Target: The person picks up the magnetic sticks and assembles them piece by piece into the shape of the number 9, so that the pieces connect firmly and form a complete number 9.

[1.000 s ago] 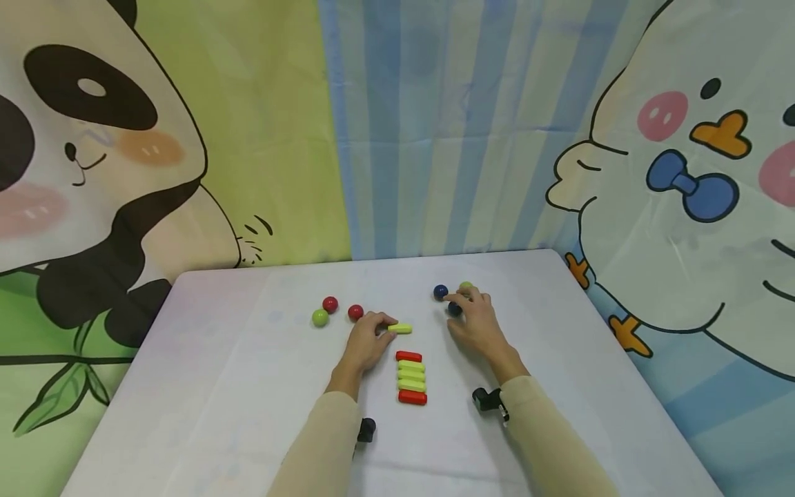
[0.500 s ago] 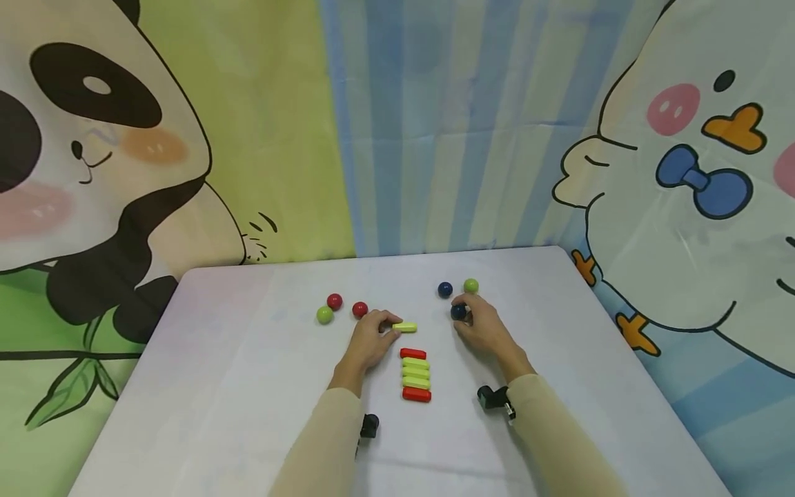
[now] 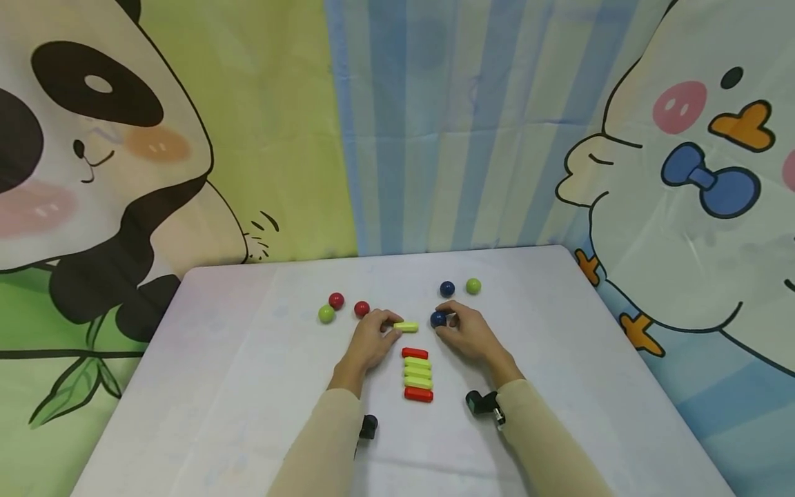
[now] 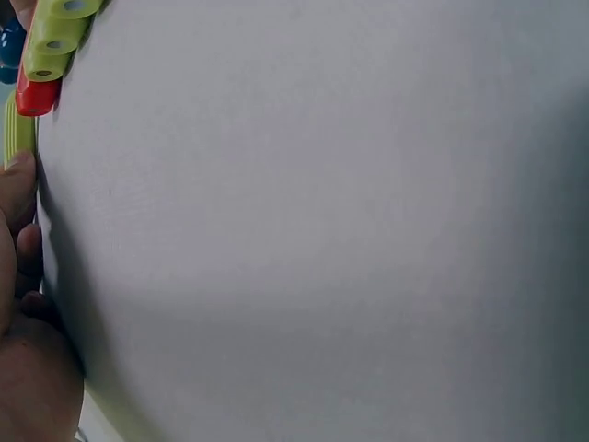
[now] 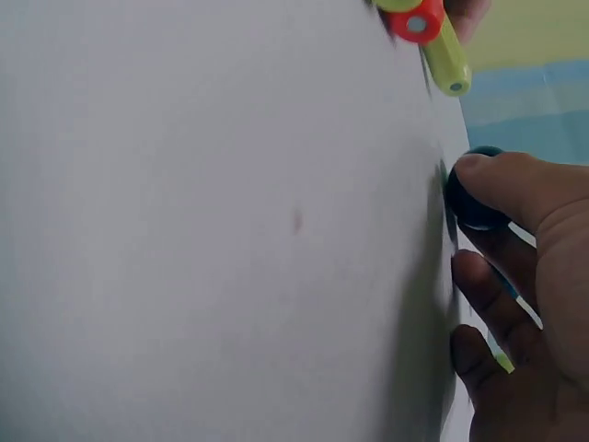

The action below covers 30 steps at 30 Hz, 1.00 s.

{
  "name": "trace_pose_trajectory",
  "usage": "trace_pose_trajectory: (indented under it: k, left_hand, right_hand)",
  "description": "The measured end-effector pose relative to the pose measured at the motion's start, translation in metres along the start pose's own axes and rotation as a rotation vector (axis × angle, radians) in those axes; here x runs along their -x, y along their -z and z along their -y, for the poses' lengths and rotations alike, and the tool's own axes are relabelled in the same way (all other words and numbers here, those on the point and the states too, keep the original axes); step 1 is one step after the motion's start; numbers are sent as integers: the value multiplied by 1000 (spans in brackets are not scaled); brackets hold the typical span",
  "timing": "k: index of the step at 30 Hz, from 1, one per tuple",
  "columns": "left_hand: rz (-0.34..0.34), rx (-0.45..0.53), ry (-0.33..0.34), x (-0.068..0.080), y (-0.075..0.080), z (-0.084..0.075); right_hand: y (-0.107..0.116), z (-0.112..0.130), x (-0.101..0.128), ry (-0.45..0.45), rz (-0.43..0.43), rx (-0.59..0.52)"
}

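Hands first, seen from the head camera: your left hand pinches the left end of a yellow-green rod between thumb and fingertips, pinning it flat on the table midway between the side edges. That rod's long axis runs side to side, parallel to the far edge, its free end pointing right. Your right hand curls thumb and forefinger round a dark blue ball just right of that free end, apart from it by a small gap; holding both this way looks meant to steady them as they are lined up. Nearer you lies a stack of rods, red, three yellow-green, red, all parallel to the held one. Two red balls and a green ball sit toward the left edge; another blue ball and a green ball lie toward the far edge.

Left wrist view: your fingertips touch the rod's end at the frame's edge; the grip itself is mostly cut off.

Right wrist view: your thumb presses over the ball, other fingers loosely curled beneath it, the rod pointing toward it.
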<state>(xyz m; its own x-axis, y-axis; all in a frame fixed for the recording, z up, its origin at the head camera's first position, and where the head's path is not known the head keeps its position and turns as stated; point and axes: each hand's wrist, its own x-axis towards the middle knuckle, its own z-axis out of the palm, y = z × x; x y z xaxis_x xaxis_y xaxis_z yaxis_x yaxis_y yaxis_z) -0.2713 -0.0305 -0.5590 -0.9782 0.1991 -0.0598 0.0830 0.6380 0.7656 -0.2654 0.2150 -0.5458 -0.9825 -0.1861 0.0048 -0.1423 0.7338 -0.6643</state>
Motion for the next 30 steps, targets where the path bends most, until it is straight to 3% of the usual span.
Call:
trace_pose_trajectory:
  k: [7, 20, 30]
  left_hand:
    - [-4, 3, -14, -1, 1, -1]
    - [-6, -24, -24, -4, -5, -3]
    - [-59, 7, -37, 6, 4, -5]
  right_hand:
    - [-9, 11, -4, 59, 36, -35]
    - [-12, -4, -6, 59, 14, -104]
    - [-12, 2, -6, -25, 20, -152]
